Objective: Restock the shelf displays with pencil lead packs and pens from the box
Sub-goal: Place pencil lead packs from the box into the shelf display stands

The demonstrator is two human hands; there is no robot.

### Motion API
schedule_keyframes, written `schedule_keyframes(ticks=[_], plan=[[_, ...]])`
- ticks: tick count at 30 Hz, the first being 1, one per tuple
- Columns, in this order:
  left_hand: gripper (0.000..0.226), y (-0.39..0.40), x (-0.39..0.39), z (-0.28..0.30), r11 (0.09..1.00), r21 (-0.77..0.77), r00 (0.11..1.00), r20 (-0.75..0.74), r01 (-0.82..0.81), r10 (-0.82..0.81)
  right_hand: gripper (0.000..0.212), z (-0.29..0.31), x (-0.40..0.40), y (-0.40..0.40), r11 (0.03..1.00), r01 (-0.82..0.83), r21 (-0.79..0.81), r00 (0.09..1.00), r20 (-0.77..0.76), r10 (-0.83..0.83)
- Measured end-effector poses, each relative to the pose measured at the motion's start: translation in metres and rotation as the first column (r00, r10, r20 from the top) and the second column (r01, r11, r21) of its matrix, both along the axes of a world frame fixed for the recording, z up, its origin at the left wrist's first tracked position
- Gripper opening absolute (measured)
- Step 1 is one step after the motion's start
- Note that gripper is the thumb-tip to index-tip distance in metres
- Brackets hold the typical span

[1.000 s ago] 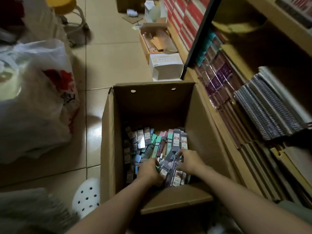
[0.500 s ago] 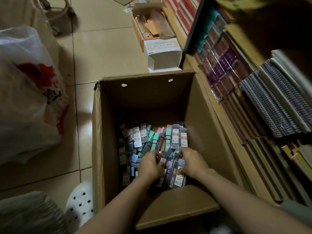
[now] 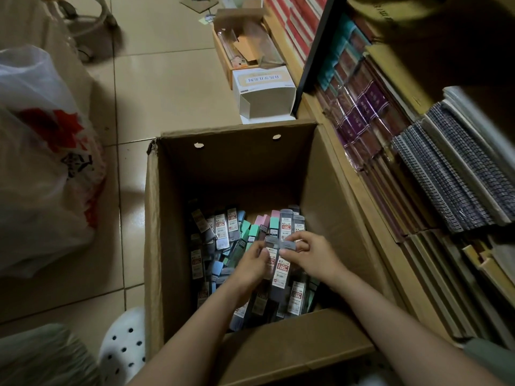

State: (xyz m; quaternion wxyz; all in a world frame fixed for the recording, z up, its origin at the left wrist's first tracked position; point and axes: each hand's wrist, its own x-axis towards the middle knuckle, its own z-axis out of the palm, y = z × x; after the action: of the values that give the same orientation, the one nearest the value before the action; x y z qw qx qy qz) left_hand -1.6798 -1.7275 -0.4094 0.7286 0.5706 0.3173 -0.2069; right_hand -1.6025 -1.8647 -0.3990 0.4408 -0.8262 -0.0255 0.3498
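An open cardboard box [image 3: 156,246] stands on the floor, its bottom covered with several slim pencil lead packs [image 3: 223,232] in grey, green, pink and blue. Both my hands are inside it. My left hand [image 3: 252,267] and my right hand [image 3: 309,253] together grip a small bundle of grey lead packs [image 3: 280,270] with white and red labels, lifted a little above the pile. The wooden shelf [image 3: 359,190] runs along the box's right side.
The shelf holds purple wrapped packs [image 3: 359,115] and spiral notebooks [image 3: 446,168]. Beyond the box sit a white carton [image 3: 264,93] and a small open cardboard tray [image 3: 245,43]. A white plastic bag [image 3: 41,168] lies at the left, a white perforated shoe [image 3: 122,346] at the lower left.
My hands have gathered a bundle of grey lead packs and raised it off the pile. The view has tilted down and moved closer to the box.
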Motion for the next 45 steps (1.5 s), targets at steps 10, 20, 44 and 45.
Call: schedule_keyframes(ticks=[10, 20, 44, 45], plan=[[0.049, 0.006, 0.005, -0.008, 0.991, -0.132, 0.999, -0.032, 0.020, -0.025, 0.029, -0.006, 0.005, -0.002, 0.988, 0.154, -0.022, 0.988, 0.010, -0.154], [0.051, 0.017, 0.014, -0.030, 0.980, 0.194, 0.998, -0.047, -0.037, 0.047, 0.033, -0.011, 0.014, 0.003, 0.658, -0.474, -0.585, 0.788, 0.052, 0.614], [0.026, 0.007, 0.059, -0.023, 0.901, 0.314, 0.932, -0.108, -0.299, 0.346, 0.040, -0.025, 0.025, 0.026, 0.745, -0.442, -0.500, 0.827, 0.094, 0.554], [0.027, 0.006, 0.054, -0.023, 0.903, 0.307, 0.931, -0.112, -0.301, 0.348, 0.041, -0.027, 0.021, 0.025, 0.741, -0.457, -0.492, 0.823, 0.083, 0.562]])
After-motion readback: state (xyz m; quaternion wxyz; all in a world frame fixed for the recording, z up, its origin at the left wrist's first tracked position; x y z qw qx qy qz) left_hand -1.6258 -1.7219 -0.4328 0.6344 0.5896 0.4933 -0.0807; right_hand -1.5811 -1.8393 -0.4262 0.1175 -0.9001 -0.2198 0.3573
